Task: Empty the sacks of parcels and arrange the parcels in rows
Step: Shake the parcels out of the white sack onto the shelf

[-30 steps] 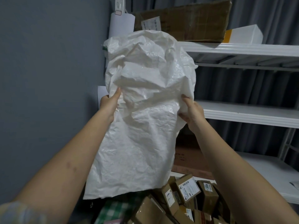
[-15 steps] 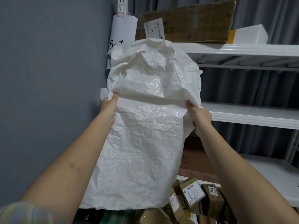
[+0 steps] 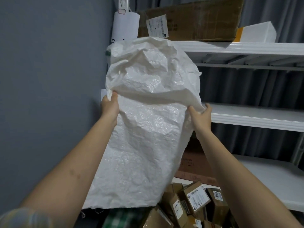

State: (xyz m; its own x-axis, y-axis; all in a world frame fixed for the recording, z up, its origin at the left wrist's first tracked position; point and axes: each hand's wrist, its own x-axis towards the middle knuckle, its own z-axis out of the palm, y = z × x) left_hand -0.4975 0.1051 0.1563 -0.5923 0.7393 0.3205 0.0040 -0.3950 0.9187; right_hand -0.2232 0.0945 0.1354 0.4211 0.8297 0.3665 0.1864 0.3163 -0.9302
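I hold a white woven sack (image 3: 144, 137) up in front of me, upside down, its open mouth hanging at the bottom. My left hand (image 3: 109, 106) grips its left side and my right hand (image 3: 200, 116) grips its right side, both about halfway up. The crumpled upper part bulges above my hands. Below the sack lies a heap of small brown cardboard parcels (image 3: 194, 206) with white labels. What the sack holds inside is hidden.
White metal shelves (image 3: 256, 117) run along the right. A big flat brown carton (image 3: 194, 20) and a white box (image 3: 256, 32) lie on the top shelf. A reddish carton (image 3: 192, 163) stands behind the sack. A grey wall (image 3: 49, 79) closes the left.
The sack has sunk lower in front of the shelves and its top has slumped. My hands have moved down and a little right with it; more of the carton label shows.
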